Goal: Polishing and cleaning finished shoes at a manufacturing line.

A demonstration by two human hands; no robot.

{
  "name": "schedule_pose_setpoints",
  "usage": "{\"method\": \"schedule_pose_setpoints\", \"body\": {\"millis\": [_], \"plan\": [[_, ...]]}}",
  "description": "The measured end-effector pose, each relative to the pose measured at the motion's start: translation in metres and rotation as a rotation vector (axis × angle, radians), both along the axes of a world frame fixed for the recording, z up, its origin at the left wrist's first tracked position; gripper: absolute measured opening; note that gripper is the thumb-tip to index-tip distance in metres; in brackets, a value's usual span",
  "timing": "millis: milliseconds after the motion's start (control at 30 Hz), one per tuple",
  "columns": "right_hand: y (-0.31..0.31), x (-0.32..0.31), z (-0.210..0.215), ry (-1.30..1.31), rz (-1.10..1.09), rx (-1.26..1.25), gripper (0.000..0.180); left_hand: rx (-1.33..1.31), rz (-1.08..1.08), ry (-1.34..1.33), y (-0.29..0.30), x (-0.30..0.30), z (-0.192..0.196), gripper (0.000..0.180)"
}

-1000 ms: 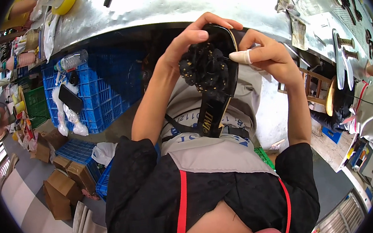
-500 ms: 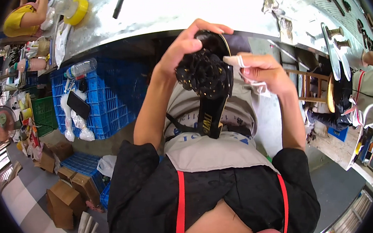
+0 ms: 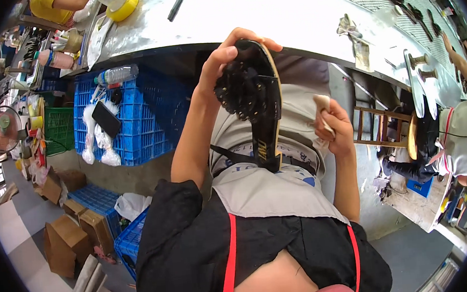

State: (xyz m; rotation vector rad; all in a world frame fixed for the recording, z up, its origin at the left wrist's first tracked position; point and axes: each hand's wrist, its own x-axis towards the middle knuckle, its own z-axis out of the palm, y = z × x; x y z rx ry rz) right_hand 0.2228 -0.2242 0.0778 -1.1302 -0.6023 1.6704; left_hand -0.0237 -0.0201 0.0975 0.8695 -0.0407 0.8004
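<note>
A black sandal (image 3: 266, 102) with a gold-toned sole edge stands up over my lap, heel end low near my apron and toe end up. A dark flower ornament (image 3: 240, 93) with small gold dots covers its upper. My left hand (image 3: 217, 66) grips the toe end, thumb on the near side and fingers curled over the top. To the right of the sandal and apart from it, my right hand (image 3: 340, 129) is closed on a small pale cloth (image 3: 322, 105) that is bunched at the fingertips.
Ahead runs a long white workbench (image 3: 267, 11) with a black pen (image 3: 178, 3) and a yellow tape roll (image 3: 122, 5). Blue crates (image 3: 132, 118) stand at left, carrying a plastic bottle (image 3: 118, 74) and a phone (image 3: 106, 119). A wooden stool (image 3: 380, 126) and a co-worker (image 3: 465, 133) are at right.
My right hand has drawn away from the sandal, down and to the right, with the cloth. The sandal has turned slightly, showing more of its edge; my left hand keeps its grip.
</note>
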Motion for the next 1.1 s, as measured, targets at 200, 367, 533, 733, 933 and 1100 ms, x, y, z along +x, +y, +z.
{"method": "schedule_pose_setpoints", "body": {"millis": [200, 367, 533, 733, 933, 1100], "plan": [[0.007, -0.026, -0.041, 0.21, -0.057, 0.023, 0.04, -0.378, -0.301, -0.309, 0.005, 0.022, -0.041, 0.052], [0.018, -0.021, -0.04, 0.334, -0.2, 0.155, 0.035, -0.635, -0.36, -0.591, -0.007, 0.034, -0.056, 0.043], [0.069, 0.101, 0.032, -0.746, -0.605, 0.342, 0.046, -0.275, -0.064, -0.15, 0.005, 0.046, -0.037, 0.047], [0.182, 0.217, 0.074, -2.053, -0.727, 0.476, 0.073, -0.126, 0.234, 0.502, -0.005, 0.066, -0.036, 0.053], [0.208, 0.231, 0.043, -2.013, -0.841, 0.501, 0.061, -0.134, 0.301, 0.514, -0.013, 0.057, -0.046, 0.052], [0.21, 0.238, 0.032, -1.913, -0.943, 0.348, 0.057, -0.076, 0.402, 0.622, -0.018, 0.051, -0.044, 0.043]]}}
